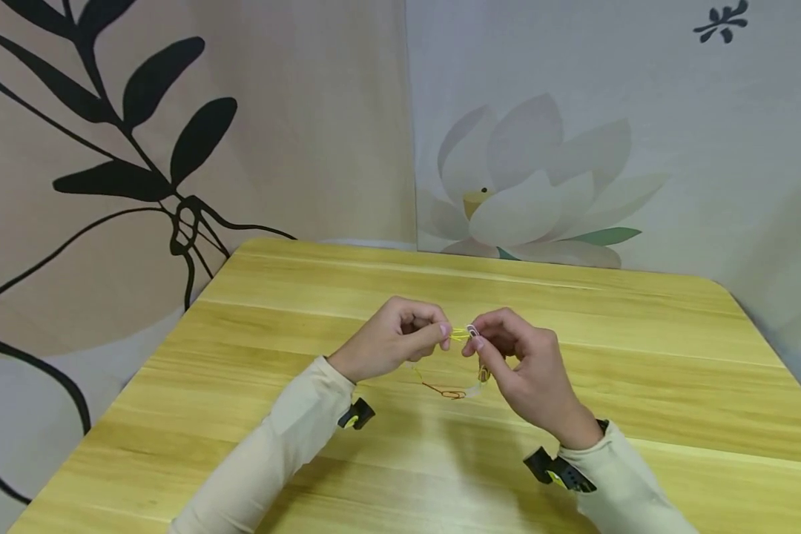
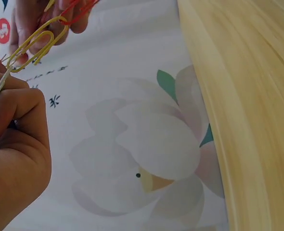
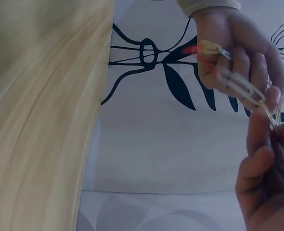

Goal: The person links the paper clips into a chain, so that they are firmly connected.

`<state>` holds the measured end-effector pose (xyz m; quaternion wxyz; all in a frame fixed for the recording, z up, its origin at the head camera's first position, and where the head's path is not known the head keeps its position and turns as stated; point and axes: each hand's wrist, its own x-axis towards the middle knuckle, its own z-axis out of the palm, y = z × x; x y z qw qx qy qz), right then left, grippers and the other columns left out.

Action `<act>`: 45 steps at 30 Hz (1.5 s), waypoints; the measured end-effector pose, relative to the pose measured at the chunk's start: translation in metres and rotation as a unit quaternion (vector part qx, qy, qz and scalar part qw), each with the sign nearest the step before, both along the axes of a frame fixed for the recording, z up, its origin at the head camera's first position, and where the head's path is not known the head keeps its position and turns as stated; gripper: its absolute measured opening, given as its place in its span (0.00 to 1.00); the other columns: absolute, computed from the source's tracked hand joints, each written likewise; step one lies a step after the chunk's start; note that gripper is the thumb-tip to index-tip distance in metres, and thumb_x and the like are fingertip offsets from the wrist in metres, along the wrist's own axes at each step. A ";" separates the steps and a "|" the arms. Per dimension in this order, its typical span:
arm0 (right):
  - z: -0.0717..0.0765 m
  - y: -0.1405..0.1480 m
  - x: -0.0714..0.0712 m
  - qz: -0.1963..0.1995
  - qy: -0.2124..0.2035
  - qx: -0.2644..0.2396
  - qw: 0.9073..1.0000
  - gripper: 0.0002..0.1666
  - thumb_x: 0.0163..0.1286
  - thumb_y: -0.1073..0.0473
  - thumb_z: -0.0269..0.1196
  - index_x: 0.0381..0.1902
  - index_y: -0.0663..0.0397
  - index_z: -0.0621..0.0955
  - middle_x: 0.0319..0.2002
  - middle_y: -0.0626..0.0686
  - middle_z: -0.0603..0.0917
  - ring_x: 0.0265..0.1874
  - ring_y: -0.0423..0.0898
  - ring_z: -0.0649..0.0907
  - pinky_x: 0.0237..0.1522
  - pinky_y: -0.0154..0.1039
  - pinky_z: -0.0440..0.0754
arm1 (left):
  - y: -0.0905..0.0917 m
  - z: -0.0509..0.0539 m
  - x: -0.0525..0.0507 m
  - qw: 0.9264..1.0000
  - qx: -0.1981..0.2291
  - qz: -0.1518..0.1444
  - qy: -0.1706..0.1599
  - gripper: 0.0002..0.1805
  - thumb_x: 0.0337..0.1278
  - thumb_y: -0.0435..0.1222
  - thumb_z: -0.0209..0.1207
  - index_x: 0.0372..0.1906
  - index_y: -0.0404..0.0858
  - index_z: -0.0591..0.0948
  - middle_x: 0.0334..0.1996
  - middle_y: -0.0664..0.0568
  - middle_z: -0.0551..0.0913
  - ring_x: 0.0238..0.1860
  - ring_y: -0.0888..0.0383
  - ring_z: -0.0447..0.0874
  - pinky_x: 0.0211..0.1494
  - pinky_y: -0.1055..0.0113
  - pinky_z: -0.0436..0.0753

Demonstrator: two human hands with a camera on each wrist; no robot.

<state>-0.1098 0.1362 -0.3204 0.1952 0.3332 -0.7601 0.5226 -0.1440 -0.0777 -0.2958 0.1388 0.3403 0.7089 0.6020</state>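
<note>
In the head view my left hand (image 1: 395,340) pinches a yellow paper clip (image 1: 459,335) between thumb and forefinger. Facing it, my right hand (image 1: 530,367) pinches a whitish paper clip (image 1: 472,331) against the yellow one; whether the two are linked I cannot tell. Below the hands sags a string of linked clips, among them an orange paper clip (image 1: 452,394), a pale one (image 1: 474,390) and a dark yellow one (image 1: 484,373). In the left wrist view a large yellow paper clip (image 2: 42,42) touches a red one (image 2: 82,12). Blur softens the chain in the right wrist view.
A wooden table (image 1: 307,311) lies under both hands, which are raised above its surface. Behind its far edge hangs a pale cloth backdrop (image 1: 347,133) with printed dark leaves and a lotus. Small dark devices are strapped at both wrists.
</note>
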 end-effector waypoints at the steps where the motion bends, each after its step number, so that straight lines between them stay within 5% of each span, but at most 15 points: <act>1: 0.000 0.001 0.000 0.000 -0.008 0.004 1.000 0.08 0.67 0.77 0.59 0.40 0.64 0.80 0.27 0.55 0.87 0.22 0.34 0.81 0.22 0.28 0.78 | -0.001 0.000 0.000 1.000 -0.003 0.001 -0.001 0.13 0.70 0.31 0.51 0.31 0.28 0.80 0.14 0.59 0.63 0.16 0.64 0.57 0.21 0.72 0.60; 8: -0.005 0.011 -0.003 0.004 -0.128 0.032 0.991 0.09 0.73 0.71 0.57 0.47 0.56 0.79 0.29 0.56 0.85 0.21 0.40 0.79 0.22 0.34 0.78 | -0.006 -0.008 -0.009 0.997 -0.062 0.007 -0.034 0.10 0.72 0.35 0.52 0.37 0.34 0.81 0.18 0.56 0.67 0.18 0.61 0.61 0.24 0.71 0.64; 14: -0.028 0.017 -0.020 0.039 -0.216 0.144 0.965 0.12 0.74 0.72 0.53 0.38 0.52 0.80 0.30 0.55 0.83 0.19 0.43 0.80 0.23 0.37 0.81 | -0.009 -0.037 -0.021 0.983 -0.166 0.031 -0.069 0.05 0.72 0.34 0.56 0.47 0.39 0.77 0.32 0.50 0.76 0.18 0.50 0.77 0.26 0.63 0.77; 19: -0.048 0.012 -0.033 0.051 -0.190 0.259 0.946 0.13 0.68 0.76 0.55 0.36 0.60 0.85 0.30 0.54 0.87 0.18 0.38 0.80 0.23 0.31 0.79 | -0.004 -0.065 -0.026 0.967 -0.251 0.032 -0.032 0.07 0.73 0.29 0.52 0.41 0.36 0.81 0.41 0.44 0.81 0.23 0.44 0.87 0.30 0.64 0.82; 24: -0.061 0.005 -0.041 0.019 -0.131 0.331 0.934 0.13 0.59 0.76 0.60 0.34 0.58 0.87 0.25 0.49 0.85 0.17 0.31 0.69 0.23 0.27 0.70 | 0.003 -0.081 -0.028 0.943 -0.327 0.059 0.022 0.12 0.66 0.24 0.55 0.42 0.40 0.86 0.27 0.48 0.85 0.18 0.58 0.84 0.29 0.71 0.81; 27: -0.065 0.003 -0.044 0.006 -0.122 0.349 0.929 0.15 0.56 0.77 0.60 0.32 0.56 0.87 0.17 0.44 0.78 0.15 0.32 0.62 0.22 0.27 0.64 | 0.007 -0.084 -0.028 0.927 -0.359 0.082 0.066 0.18 0.62 0.21 0.55 0.47 0.43 0.87 0.18 0.50 0.83 0.16 0.64 0.79 0.30 0.74 0.76; 32: -0.064 0.001 -0.048 -0.008 -0.140 0.376 0.916 0.17 0.54 0.78 0.57 0.35 0.57 0.85 0.13 0.42 0.68 0.16 0.35 0.60 0.24 0.28 0.64 | 0.013 -0.081 -0.029 0.900 -0.397 0.116 0.137 0.24 0.53 0.20 0.59 0.51 0.45 0.87 0.23 0.53 0.84 0.21 0.65 0.71 0.29 0.74 0.70; 37: -0.063 -0.002 -0.052 -0.021 -0.169 0.391 0.904 0.19 0.51 0.78 0.58 0.40 0.60 0.84 0.14 0.42 0.66 0.17 0.37 0.61 0.25 0.30 0.65 | 0.017 -0.078 -0.032 0.874 -0.440 0.137 0.154 0.31 0.43 0.21 0.66 0.56 0.46 0.85 0.30 0.50 0.87 0.29 0.58 0.74 0.26 0.70 0.69; 41: -0.063 -0.001 -0.054 -0.025 -0.170 0.397 0.902 0.20 0.50 0.76 0.61 0.42 0.63 0.84 0.12 0.40 0.63 0.16 0.36 0.59 0.26 0.31 0.65 | 0.014 -0.080 -0.036 0.864 -0.461 0.141 0.143 0.27 0.43 0.28 0.72 0.54 0.46 0.85 0.34 0.52 0.86 0.34 0.56 0.78 0.32 0.66 0.75; 45: -0.065 0.002 -0.056 -0.026 -0.181 0.388 0.903 0.18 0.51 0.74 0.63 0.43 0.64 0.84 0.10 0.40 0.62 0.15 0.36 0.58 0.25 0.30 0.65 | 0.008 -0.082 -0.039 0.863 -0.466 0.142 0.136 0.24 0.44 0.33 0.74 0.52 0.45 0.86 0.34 0.54 0.85 0.38 0.57 0.79 0.41 0.63 0.78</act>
